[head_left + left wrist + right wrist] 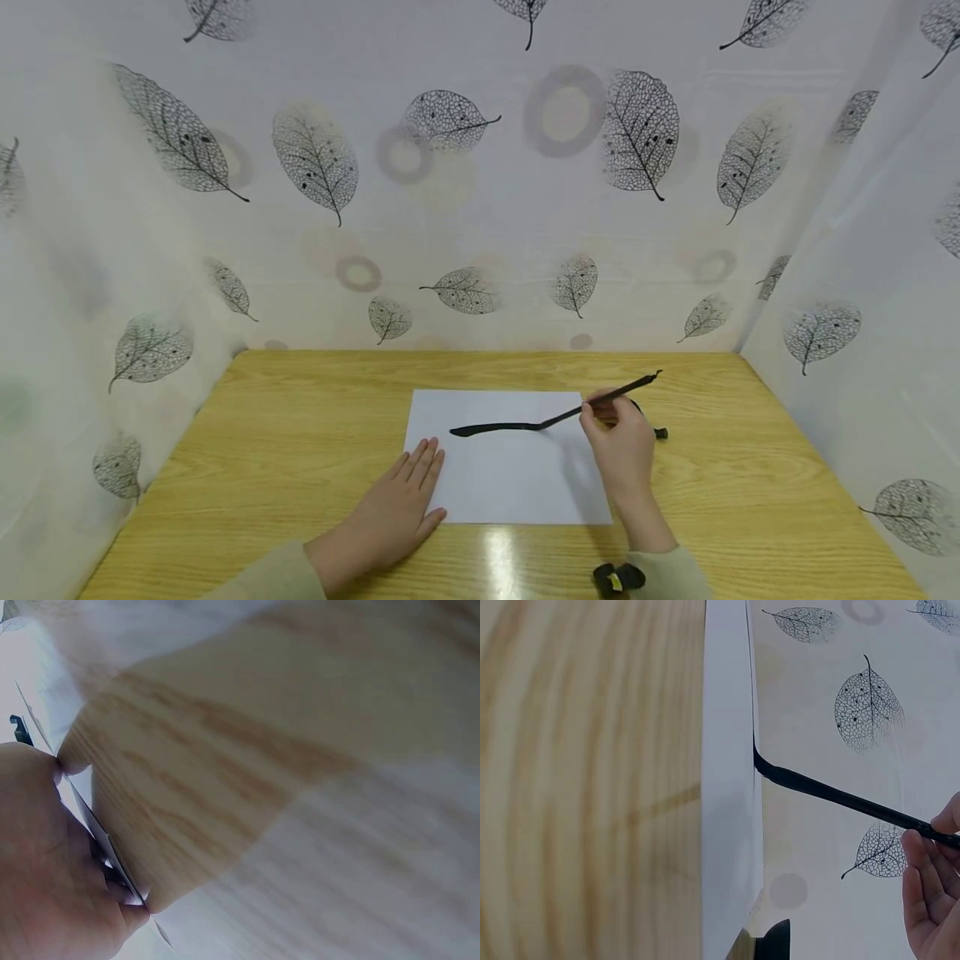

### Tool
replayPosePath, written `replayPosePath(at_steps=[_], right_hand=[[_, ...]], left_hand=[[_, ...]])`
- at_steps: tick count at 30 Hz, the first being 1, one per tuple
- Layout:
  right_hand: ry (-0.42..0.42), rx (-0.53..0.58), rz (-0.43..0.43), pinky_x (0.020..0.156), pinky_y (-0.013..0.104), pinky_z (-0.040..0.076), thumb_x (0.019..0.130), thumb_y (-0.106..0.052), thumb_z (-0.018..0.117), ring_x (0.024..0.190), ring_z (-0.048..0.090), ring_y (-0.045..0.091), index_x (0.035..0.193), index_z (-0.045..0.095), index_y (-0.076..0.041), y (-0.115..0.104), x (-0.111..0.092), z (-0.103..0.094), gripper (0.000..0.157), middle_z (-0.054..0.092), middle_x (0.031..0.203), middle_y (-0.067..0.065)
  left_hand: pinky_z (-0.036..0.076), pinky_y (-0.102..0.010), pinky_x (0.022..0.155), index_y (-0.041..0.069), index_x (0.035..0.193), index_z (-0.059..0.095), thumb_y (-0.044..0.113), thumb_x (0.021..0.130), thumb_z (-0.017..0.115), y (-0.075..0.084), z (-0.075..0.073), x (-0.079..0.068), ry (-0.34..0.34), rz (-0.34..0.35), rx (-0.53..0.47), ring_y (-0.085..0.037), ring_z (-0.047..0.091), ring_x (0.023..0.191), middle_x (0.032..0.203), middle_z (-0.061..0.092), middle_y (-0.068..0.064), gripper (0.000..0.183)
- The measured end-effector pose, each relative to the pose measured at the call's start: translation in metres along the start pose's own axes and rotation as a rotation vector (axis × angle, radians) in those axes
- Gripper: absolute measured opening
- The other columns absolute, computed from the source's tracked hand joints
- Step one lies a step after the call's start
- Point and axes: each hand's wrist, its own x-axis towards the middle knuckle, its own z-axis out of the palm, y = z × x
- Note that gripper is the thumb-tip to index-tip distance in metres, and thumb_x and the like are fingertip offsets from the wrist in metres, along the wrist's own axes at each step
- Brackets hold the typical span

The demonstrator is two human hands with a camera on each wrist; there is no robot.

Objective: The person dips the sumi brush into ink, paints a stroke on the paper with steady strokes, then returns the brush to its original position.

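Observation:
My right hand (624, 442) pinches a dark calligraphy brush (617, 392) between thumb and fingers. The brush slants up to the right, and its bent black tip touches a white sheet of paper (517, 483). A thick black ink stroke (495, 427) runs left from the tip across the upper part of the sheet. My left hand (397, 508) rests flat on the lower left edge of the paper, fingers straight. In the right wrist view the brush (840, 796) meets the sheet (729, 750) with its bristles bent over.
Just behind my right hand a black object (661, 433) shows in part; the hand hides the remainder. The wooden table (300, 433) is bounded by a pale leaf-print curtain (510, 217) at the back and both sides. A black strap device (618, 577) sits at the right wrist.

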Motion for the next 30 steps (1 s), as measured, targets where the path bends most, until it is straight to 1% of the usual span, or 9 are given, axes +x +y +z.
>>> replayPosePath(at_steps=[3, 5, 8, 12, 17, 24, 30], right_hand=[[0.010, 0.007, 0.010, 0.070, 0.017, 0.058, 0.087, 0.005, 0.077, 0.075, 0.076, 0.029, 0.095, 0.076, 0.000, 0.002, 0.000, -0.002, 0.010, 0.079, 0.085, 0.014], [0.019, 0.003, 0.011, 0.069, 0.011, 0.055, 0.087, 0.005, 0.077, 0.074, 0.076, 0.028, 0.095, 0.076, 0.000, 0.004, 0.000, -0.004, 0.009, 0.079, 0.084, 0.014], [0.019, -0.018, 0.020, 0.067, 0.010, 0.054, 0.087, 0.004, 0.077, 0.073, 0.076, 0.028, 0.094, 0.077, 0.000, 0.008, 0.000, -0.006, 0.008, 0.079, 0.083, 0.013], [0.002, -0.034, 0.036, 0.068, 0.010, 0.054, 0.089, 0.002, 0.077, 0.075, 0.076, 0.030, 0.095, 0.076, -0.001, 0.011, 0.000, -0.010, 0.006, 0.080, 0.085, 0.013], [-0.007, -0.037, 0.046, 0.069, 0.008, 0.052, 0.090, 0.000, 0.077, 0.077, 0.076, 0.031, 0.096, 0.076, -0.001, 0.014, -0.001, -0.014, 0.006, 0.080, 0.088, 0.013], [-0.004, -0.038, 0.040, 0.069, -0.001, 0.043, 0.090, 0.001, 0.078, 0.076, 0.076, 0.033, 0.095, 0.075, -0.001, 0.014, 0.000, -0.018, 0.005, 0.080, 0.085, 0.014], [-0.003, -0.050, 0.048, 0.067, -0.003, 0.040, 0.090, 0.001, 0.078, 0.075, 0.076, 0.033, 0.094, 0.076, 0.000, 0.015, 0.000, -0.020, 0.005, 0.080, 0.084, 0.015]], left_hand=[[0.035, -0.053, 0.129, -0.006, 0.163, 0.032, 0.046, 0.110, 0.050, 0.001, -0.001, 0.000, -0.005, -0.001, 0.001, -0.038, 0.029, 0.162, 0.174, 0.026, -0.025, 0.076], [0.035, -0.052, 0.129, -0.006, 0.163, 0.032, 0.045, 0.110, 0.050, 0.001, -0.001, -0.001, -0.007, -0.003, 0.002, -0.038, 0.029, 0.162, 0.174, 0.026, -0.025, 0.076], [0.036, -0.053, 0.128, -0.007, 0.162, 0.033, 0.046, 0.110, 0.050, 0.002, -0.003, -0.001, 0.004, 0.001, 0.007, -0.038, 0.031, 0.161, 0.173, 0.028, -0.026, 0.076], [0.037, -0.054, 0.127, -0.008, 0.161, 0.036, 0.045, 0.110, 0.051, 0.002, -0.004, -0.002, 0.027, 0.012, 0.017, -0.039, 0.033, 0.160, 0.172, 0.030, -0.027, 0.075], [0.037, -0.053, 0.128, -0.008, 0.161, 0.036, 0.044, 0.110, 0.050, 0.002, -0.003, -0.002, 0.021, 0.009, 0.021, -0.039, 0.033, 0.160, 0.172, 0.030, -0.027, 0.074], [0.037, -0.054, 0.127, -0.008, 0.160, 0.037, 0.045, 0.110, 0.050, 0.002, -0.004, -0.001, 0.030, 0.014, 0.024, -0.039, 0.033, 0.160, 0.171, 0.031, -0.027, 0.074], [0.037, -0.053, 0.127, -0.008, 0.160, 0.037, 0.045, 0.110, 0.050, 0.002, -0.005, -0.002, 0.030, 0.013, 0.019, -0.039, 0.033, 0.160, 0.171, 0.031, -0.027, 0.074]])
